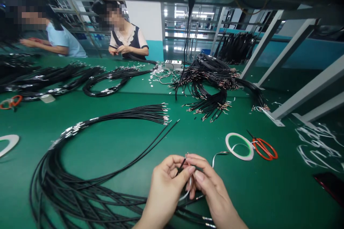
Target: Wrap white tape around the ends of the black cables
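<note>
My left hand (168, 189) pinches a thin black cable (182, 164) close to its bare metal tip, which points up between my fingers. Pressed against that tip, my right hand (213, 188) has its fingers closed on a narrow strip of white tape (190, 186). The strip curls down between both hands and also runs from behind my right hand to a white tape roll (239, 146). A large looped bundle of black cables (45, 179) spreads to the left and under my hands. Two cable ends stick out apart from the bundle's stripped tips.
Orange-handled scissors (266, 149) lie beside the roll. Cable heaps (206, 71) and a small white box (173, 64) stand farther back. Grey metal struts (309, 89) rise at right near white tape scraps (319, 143). Two people (129, 39) work across the green table (204, 132).
</note>
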`<state>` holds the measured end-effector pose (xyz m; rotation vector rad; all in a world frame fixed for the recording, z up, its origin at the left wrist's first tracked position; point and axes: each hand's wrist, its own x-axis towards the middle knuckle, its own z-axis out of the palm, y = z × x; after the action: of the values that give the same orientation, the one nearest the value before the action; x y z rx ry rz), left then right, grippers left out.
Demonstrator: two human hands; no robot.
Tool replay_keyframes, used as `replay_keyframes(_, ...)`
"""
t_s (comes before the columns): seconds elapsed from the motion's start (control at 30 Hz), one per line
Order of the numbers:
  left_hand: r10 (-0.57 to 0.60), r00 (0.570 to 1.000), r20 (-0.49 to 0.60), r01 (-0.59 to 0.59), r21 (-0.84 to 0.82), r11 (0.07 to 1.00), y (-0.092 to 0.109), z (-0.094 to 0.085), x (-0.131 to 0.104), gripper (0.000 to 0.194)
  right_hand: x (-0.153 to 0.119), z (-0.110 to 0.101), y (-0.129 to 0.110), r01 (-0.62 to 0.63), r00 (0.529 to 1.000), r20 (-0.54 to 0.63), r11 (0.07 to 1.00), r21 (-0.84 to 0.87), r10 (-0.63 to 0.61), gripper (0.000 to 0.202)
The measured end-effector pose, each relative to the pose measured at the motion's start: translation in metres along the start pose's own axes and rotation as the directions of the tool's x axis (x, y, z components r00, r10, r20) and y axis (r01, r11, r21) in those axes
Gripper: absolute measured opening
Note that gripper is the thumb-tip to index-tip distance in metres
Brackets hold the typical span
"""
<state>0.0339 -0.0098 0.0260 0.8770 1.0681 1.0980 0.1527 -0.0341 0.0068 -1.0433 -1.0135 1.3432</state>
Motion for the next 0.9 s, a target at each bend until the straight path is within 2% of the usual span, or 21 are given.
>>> replay_keyframes(0.13, -0.053, 0.997, 0.052, 0.056, -0.07, 0.996, -0.002, -0.003, 0.001, 0.03, 0.001, -0.004, -0.01, 0.006, 0.998, 0.07, 0.984, -0.177, 0.006, 0.033)
replay_keyframes(0.23, -0.056, 0.993, 0.104, 0.069, -0.131, 0.989, -0.006, -0.005, 0.004, 0.034, 0.003, -0.005, -0.015, 0.004, 0.998, 0.065, 0.973, -0.232, 0.012, 0.034)
replay_keyframes(0.37, -0.061, 0.984, 0.169, 0.091, -0.175, 0.98, -0.013, -0.006, 0.006, 0.036, 0.006, -0.008, -0.012, -0.066, 0.995, 0.053, 0.955, -0.289, 0.084, 0.042)
replay_keyframes(0.43, -0.054, 0.983, 0.178, 0.088, -0.187, 0.978, -0.015, -0.007, 0.007, 0.036, 0.007, -0.01, -0.01, -0.07, 0.993, 0.073, 0.965, -0.254, 0.091, 0.043)
replay_keyframes(0.6, -0.051, 0.989, 0.141, 0.077, -0.189, 0.979, -0.014, -0.009, 0.009, 0.029, 0.009, -0.011, -0.004, -0.053, 0.983, 0.176, 0.998, -0.043, 0.06, 0.037)
replay_keyframes(0.73, -0.077, 0.988, 0.136, 0.103, -0.201, 0.974, -0.011, -0.01, 0.008, 0.027, 0.01, -0.011, 0.0, -0.062, 0.993, 0.103, 0.997, 0.041, 0.058, 0.033)
replay_keyframes(0.9, -0.088, 0.988, 0.131, 0.111, -0.187, 0.976, -0.009, -0.011, 0.008, 0.029, 0.011, -0.015, 0.005, -0.049, 0.997, 0.059, 0.997, 0.062, 0.045, 0.028)
